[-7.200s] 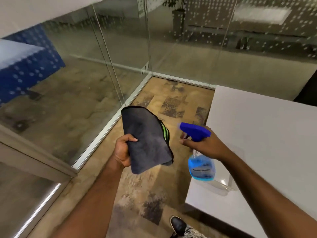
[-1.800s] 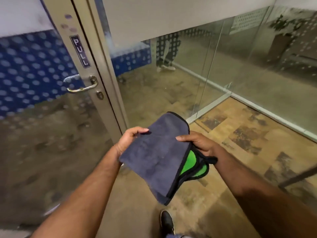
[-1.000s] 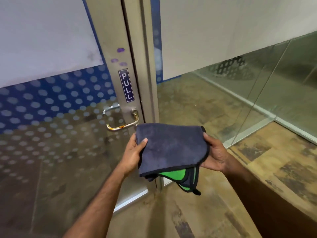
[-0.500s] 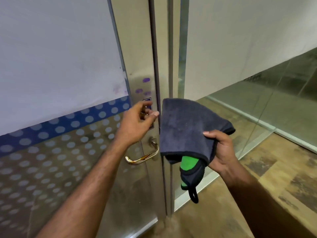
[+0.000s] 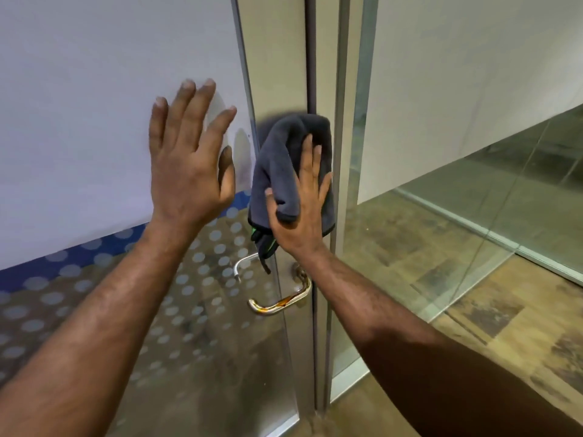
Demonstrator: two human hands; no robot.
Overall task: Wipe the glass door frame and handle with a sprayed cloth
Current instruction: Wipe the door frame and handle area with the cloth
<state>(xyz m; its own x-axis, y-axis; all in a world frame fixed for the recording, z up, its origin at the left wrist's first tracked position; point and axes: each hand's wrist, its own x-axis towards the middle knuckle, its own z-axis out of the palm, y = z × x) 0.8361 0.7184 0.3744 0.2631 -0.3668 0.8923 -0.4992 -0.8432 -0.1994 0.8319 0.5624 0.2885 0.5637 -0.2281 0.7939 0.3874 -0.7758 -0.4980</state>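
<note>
My right hand [image 5: 301,203] presses a grey cloth [image 5: 285,159] with a green and black underside flat against the metal door frame [image 5: 277,58], just above the handle. The cloth bunches over the frame's edge and a black loop dangles below it. My left hand [image 5: 189,156] lies flat with fingers spread on the frosted glass of the door [image 5: 94,105], left of the frame. The curved metal door handle [image 5: 279,302] sits below my right wrist, untouched.
A fixed glass panel [image 5: 457,121] stands right of the door post. Patterned wooden floor [image 5: 473,326] runs along its base. The lower door glass carries a blue band with pale dots [image 5: 94,257].
I have stepped closer to the door. My left hand rose from the PULL sign onto the frosted glass. My right hand lifted the cloth and pushed it flat against the frame.
</note>
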